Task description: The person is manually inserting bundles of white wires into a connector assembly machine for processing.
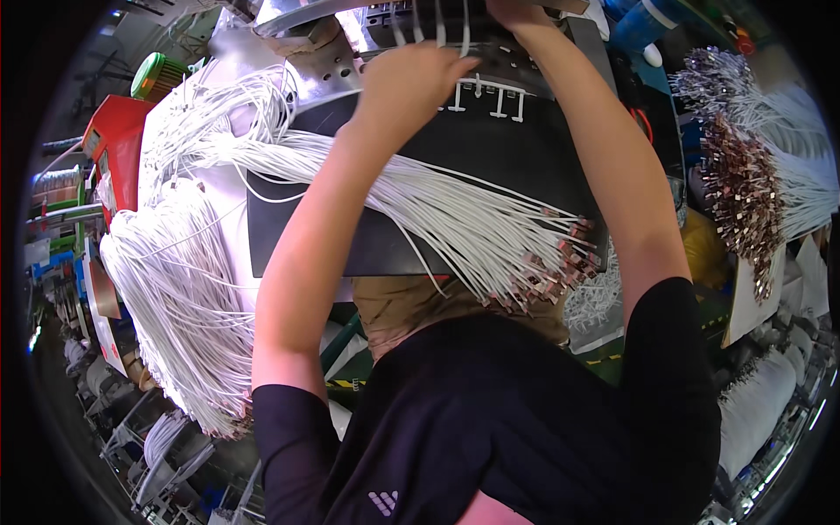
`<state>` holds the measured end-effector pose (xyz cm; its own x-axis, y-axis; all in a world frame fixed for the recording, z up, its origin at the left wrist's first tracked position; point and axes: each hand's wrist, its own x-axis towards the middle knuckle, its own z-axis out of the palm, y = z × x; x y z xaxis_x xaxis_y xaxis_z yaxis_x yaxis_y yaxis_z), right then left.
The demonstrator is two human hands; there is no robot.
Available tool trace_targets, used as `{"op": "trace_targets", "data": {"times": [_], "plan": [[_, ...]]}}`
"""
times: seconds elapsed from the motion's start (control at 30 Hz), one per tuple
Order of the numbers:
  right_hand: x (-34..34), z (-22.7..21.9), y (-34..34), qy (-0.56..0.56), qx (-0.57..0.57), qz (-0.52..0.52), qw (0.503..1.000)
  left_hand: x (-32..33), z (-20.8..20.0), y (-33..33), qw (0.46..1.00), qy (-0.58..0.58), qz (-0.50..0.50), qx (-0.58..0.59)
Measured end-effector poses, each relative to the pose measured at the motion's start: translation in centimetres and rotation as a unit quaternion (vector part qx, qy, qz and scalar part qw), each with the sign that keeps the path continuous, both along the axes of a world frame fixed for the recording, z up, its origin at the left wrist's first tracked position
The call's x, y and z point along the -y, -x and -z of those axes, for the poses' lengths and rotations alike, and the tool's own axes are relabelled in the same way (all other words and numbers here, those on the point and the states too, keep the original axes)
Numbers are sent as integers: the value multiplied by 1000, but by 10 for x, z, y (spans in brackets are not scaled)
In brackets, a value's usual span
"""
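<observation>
My left hand (409, 86) is over the far part of a black work board (534, 166), its fingers curled and closed. Several blurred white strands (442, 26) run up from its fingertips. What it grips is too smeared to make out. At the top edge my right hand (518, 12) reaches to the machine, its fingers cut off by the picture. Thin white plastic runner pieces (500, 112) lie on the board beside my left hand. A bundle of white cables (437, 197) stretches across the board under my left forearm, its coppery connector ends (560, 267) at the near right.
More white cables (175, 271) hang over the table's left side, near a red machine housing (118, 149) and a green motor (159, 74). A metal machine part (324, 57) stands at the back. On the right hang cable bundles (744, 171) with metal ends.
</observation>
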<state>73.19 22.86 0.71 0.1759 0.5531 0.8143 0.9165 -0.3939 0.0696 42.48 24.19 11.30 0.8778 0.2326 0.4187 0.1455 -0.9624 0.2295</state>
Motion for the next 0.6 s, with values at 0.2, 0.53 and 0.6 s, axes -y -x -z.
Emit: {"op": "trace_targets", "data": {"times": [0.2, 0.53, 0.6], "plan": [[-25, -73, 101, 6, -345, -152, 926, -31, -3, 10, 988, 16, -123, -94], [36, -90, 178, 93, -196, -208, 954, -62, -22, 11, 961, 162, -172, -141], [38, -84, 195, 53, -127, -230, 963, -78, 14, 11, 964, 129, -183, -144]]}}
